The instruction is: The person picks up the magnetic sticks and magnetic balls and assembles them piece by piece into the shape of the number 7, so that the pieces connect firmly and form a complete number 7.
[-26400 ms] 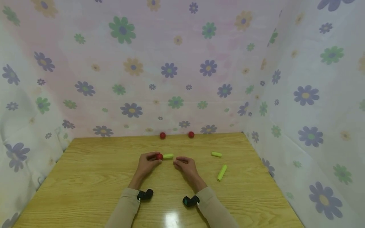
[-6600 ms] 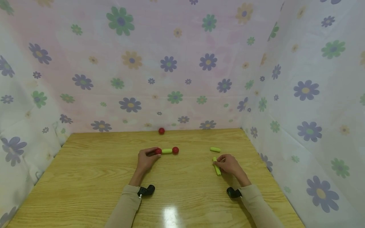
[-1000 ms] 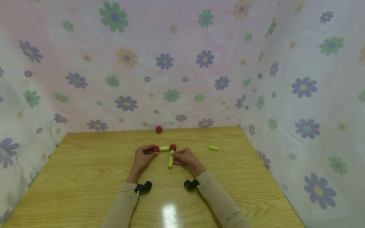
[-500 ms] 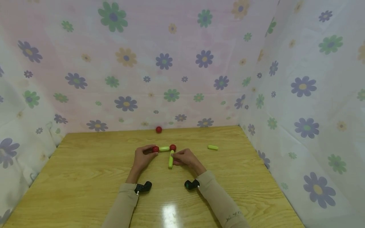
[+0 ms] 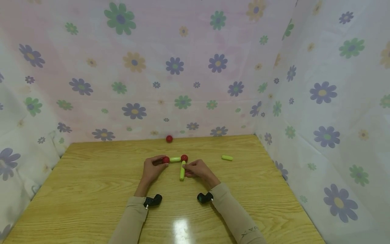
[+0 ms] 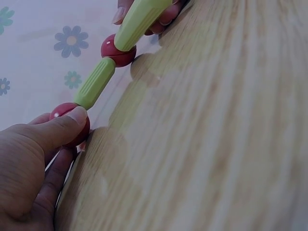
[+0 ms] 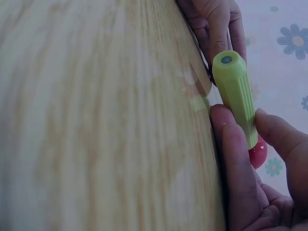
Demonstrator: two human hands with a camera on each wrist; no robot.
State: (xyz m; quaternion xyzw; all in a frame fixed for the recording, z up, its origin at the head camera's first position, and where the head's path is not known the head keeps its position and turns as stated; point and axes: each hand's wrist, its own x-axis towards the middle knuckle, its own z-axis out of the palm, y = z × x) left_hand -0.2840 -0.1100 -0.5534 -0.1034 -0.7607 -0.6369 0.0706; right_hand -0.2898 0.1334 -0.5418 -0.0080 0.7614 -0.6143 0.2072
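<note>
My left hand point(image 5: 153, 170) pinches a red ball point(image 5: 166, 159) between thumb and fingers. From that ball a short green stick point(image 5: 175, 159) runs right to a second red ball point(image 5: 184, 158). My right hand point(image 5: 199, 170) holds a longer green stick point(image 5: 182, 173), whose far end touches the second ball. In the left wrist view, the short stick point(image 6: 95, 83) joins both balls, and the long stick point(image 6: 139, 24) meets the upper ball point(image 6: 120, 57). The right wrist view shows the long stick's near end with a dark round spot, the stick point(image 7: 237, 96) lying between thumb and fingers.
A loose red ball point(image 5: 169, 139) lies at the back edge of the wooden table point(image 5: 91, 189). Another short green stick point(image 5: 227, 158) lies at the right. Flower-patterned cloth point(image 5: 207, 98) hangs behind the table and at both sides.
Compared with 6.6 seconds ago, the right hand has moved left with the long green stick, bringing it to the second red ball. Over the last second, the hands have barely moved.
</note>
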